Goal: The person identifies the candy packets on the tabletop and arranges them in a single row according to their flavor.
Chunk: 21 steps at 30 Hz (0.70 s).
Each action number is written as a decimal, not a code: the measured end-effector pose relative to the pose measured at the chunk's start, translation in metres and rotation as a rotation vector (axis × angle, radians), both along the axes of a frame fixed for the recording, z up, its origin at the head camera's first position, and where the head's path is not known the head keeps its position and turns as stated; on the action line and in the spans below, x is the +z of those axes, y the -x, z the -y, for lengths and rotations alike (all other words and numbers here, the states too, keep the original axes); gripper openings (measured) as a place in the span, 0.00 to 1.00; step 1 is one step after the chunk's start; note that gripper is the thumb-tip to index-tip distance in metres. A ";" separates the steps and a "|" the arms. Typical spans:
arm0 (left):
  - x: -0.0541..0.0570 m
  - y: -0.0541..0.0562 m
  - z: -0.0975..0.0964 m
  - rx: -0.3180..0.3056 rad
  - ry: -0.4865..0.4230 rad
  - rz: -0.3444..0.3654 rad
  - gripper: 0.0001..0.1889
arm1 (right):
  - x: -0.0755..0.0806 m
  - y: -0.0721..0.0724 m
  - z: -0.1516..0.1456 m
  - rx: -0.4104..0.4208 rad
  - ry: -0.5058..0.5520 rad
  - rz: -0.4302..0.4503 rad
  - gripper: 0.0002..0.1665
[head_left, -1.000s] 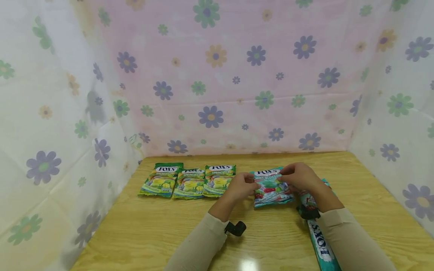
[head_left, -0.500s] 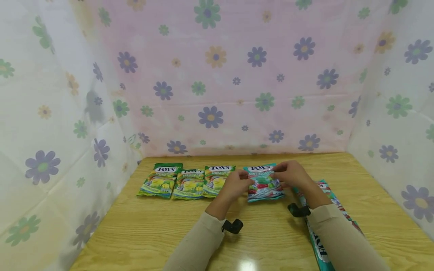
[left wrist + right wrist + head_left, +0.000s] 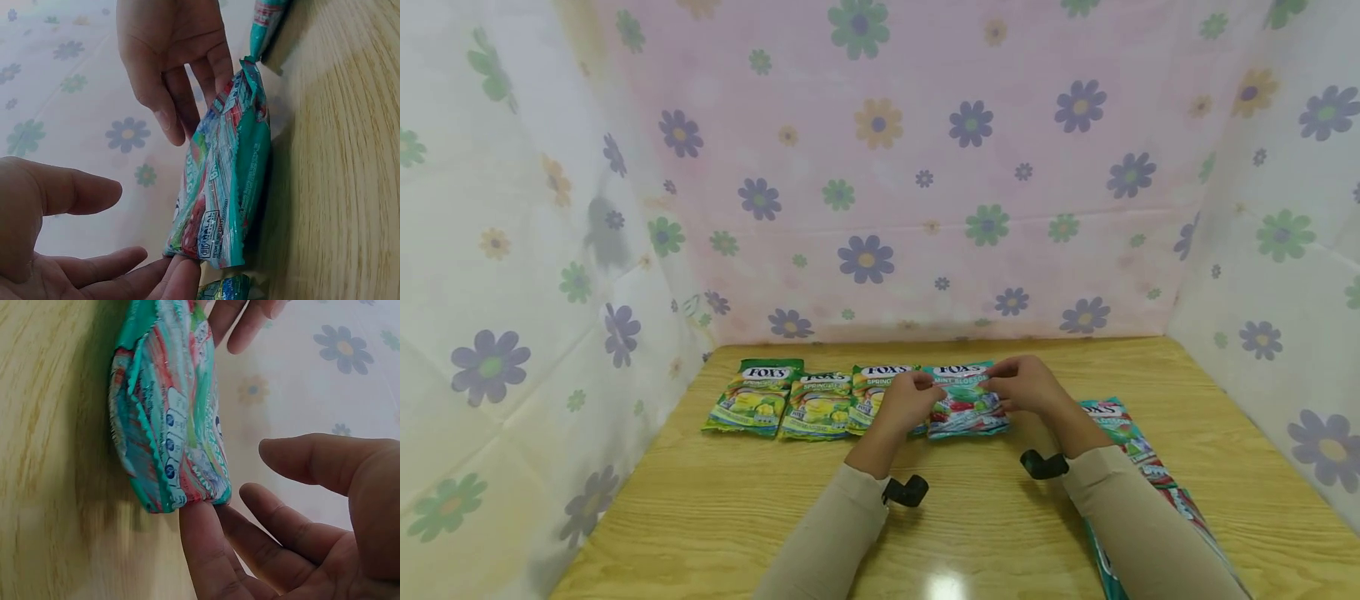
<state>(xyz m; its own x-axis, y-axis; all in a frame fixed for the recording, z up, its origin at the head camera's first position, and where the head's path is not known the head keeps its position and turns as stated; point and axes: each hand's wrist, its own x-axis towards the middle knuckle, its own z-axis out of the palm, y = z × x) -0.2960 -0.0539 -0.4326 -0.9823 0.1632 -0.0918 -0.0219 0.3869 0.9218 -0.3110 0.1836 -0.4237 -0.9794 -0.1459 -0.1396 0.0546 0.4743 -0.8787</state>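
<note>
A teal candy bag labelled Mint Blossom [image 3: 967, 410] lies on the table between both hands. On its left side rests my left hand [image 3: 904, 407]; the left wrist view shows its fingertips [image 3: 184, 275] against the bag's edge, with the thumb held apart. My right hand [image 3: 1028, 390] touches the opposite side. In the right wrist view its straight fingers [image 3: 206, 544] meet the bag's edge, and the thumb stays clear of it. Left of this bag, a row of green-yellow candy bags [image 3: 817, 410] lies flat; the nearest one is partly hidden by my left hand.
More teal candy bags [image 3: 1138, 450] lie at the right, partly covered by my right sleeve [image 3: 1142, 517]. The wooden table [image 3: 985, 525] is bounded by flower-patterned cloth [image 3: 925, 275] at the back and both sides.
Both hands have moved left, sliding the Mint Blossom candy bag from the right until it sits beside the green-yellow row. More of the teal bags at the right now shows.
</note>
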 end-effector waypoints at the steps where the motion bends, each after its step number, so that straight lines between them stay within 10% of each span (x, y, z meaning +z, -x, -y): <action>1: 0.000 0.001 0.001 0.003 -0.001 0.000 0.25 | -0.001 0.001 0.001 -0.007 0.002 0.005 0.26; 21: 0.001 0.001 0.003 -0.004 -0.015 0.016 0.26 | -0.005 0.000 0.004 0.016 -0.022 0.013 0.25</action>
